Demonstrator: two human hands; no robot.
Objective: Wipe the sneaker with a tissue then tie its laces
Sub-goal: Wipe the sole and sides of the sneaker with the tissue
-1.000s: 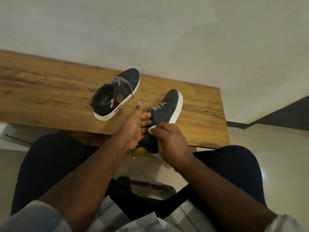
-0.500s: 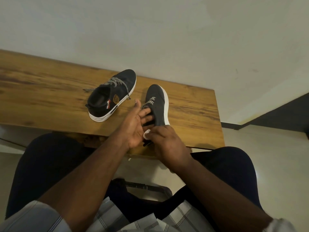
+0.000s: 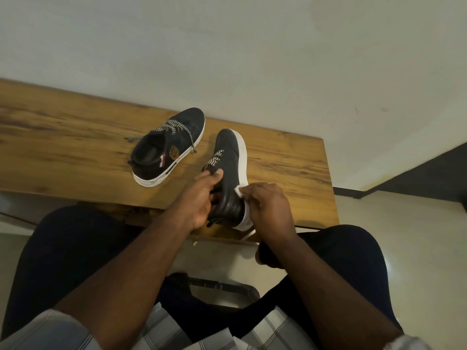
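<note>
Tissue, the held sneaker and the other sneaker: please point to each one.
tissue [image 3: 238, 192], head view, its white corner at the fingertips.
held sneaker [image 3: 228, 157], head view, its dark upper.
other sneaker [image 3: 187, 122], head view, its toe.

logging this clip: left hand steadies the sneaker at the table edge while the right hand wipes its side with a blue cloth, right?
Not quite: the head view shows the right hand pressing a white tissue, not a blue cloth, against the sneaker. The left hand does steady it at the table edge.
</note>
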